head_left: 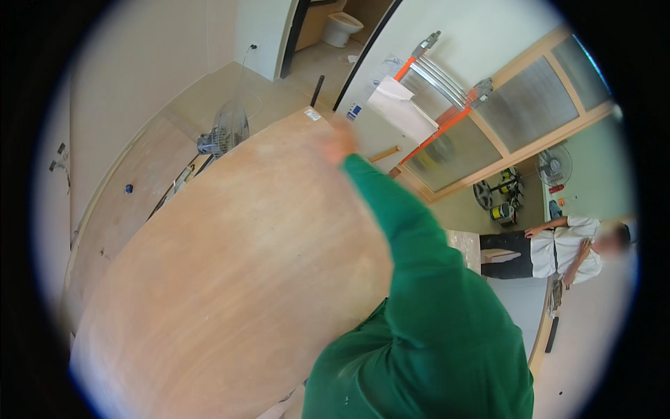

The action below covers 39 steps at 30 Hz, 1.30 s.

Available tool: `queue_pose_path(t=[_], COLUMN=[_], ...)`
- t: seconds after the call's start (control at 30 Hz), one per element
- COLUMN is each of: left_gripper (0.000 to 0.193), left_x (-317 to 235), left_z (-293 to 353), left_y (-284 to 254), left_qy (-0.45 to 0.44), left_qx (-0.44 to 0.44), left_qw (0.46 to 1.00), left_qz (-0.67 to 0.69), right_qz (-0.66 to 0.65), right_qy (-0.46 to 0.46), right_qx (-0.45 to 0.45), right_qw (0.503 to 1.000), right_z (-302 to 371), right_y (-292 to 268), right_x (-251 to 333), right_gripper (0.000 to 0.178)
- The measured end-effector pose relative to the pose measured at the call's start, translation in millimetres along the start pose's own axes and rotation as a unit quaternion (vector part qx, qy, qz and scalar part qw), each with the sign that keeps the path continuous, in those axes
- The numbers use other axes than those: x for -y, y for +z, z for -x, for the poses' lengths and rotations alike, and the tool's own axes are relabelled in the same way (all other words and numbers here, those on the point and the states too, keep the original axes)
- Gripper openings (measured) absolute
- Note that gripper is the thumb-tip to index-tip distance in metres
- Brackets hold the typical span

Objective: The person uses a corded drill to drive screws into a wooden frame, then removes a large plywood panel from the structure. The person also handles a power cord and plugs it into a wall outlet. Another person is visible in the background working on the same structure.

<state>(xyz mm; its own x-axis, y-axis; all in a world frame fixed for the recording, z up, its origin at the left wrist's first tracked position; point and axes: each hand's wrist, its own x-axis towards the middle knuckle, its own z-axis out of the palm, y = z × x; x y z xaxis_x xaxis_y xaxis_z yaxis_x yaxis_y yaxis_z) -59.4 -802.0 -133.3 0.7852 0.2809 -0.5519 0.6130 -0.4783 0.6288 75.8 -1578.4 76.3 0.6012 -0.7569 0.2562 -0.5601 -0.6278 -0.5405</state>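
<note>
A large, pale brown wooden panel (244, 244) fills the middle and left, with a small white label (312, 114) at its far corner. My right arm, in a green sleeve, stretches forward along the panel's right side. My right hand (338, 143) is at the panel's far right edge, near that corner. Motion blur smears its fingers, so their grip cannot be made out. The panel's near edge lies close against my green shirt. My left hand does not show.
Beyond the panel's left edge stands a fan (225, 131). An orange-railed ladder (447, 122) leans beside framed glass panels (527, 98) at the right. A person in a white shirt (565, 248) stands at far right, near another fan (553, 164). A toilet (342, 28) shows through the far doorway.
</note>
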Motion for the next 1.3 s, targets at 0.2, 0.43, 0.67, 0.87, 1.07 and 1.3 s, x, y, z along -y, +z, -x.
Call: queue_pose_path(t=[0.2, 0.43, 0.67, 0.87, 1.07, 1.3], left_gripper=[0.052, 0.047, 0.043, 0.04, 0.037, 0.035], left_x=[-16.2, -31.2, -51.5, -61.0, -69.2, -69.1], left_z=[12.1, 21.6, 2.4, -12.4, -17.2, 6.9], left_y=[-15.3, -67.7, -112.6, -139.1, -145.5, -148.2], left_qy=[-0.024, -0.045, -0.011, 0.026, 0.053, 0.073], left_qx=[0.027, 0.049, 0.069, 0.096, 0.126, 0.103], left_qw=[0.994, 0.972, 0.957, 0.943, 0.93, 0.923], left_qz=[-0.101, -0.226, -0.282, -0.316, -0.341, -0.364], right_qz=[0.52, 0.625, 0.374, 0.137, 0.17, 0.29], right_qy=[-0.068, 0.025, 0.19, 0.15, 0.262, 0.115], right_qx=[-0.065, 0.292, 0.311, 0.4, 0.384, 0.191], right_qw=[0.849, 0.724, 0.853, 0.894, 0.869, 0.931], right_z=[4.8, 60.8, 247.9, 471.6, 556.8, 474.0], right_y=[-245.9, -383.6, -337.7, -170.9, -206.2, -262.5], right_x=[-115.9, -231.5, -263.3, -120.5, -127.0, -235.8], right_gripper=[0.074, 0.044, 0.049, 0.047, 0.045, 0.036])
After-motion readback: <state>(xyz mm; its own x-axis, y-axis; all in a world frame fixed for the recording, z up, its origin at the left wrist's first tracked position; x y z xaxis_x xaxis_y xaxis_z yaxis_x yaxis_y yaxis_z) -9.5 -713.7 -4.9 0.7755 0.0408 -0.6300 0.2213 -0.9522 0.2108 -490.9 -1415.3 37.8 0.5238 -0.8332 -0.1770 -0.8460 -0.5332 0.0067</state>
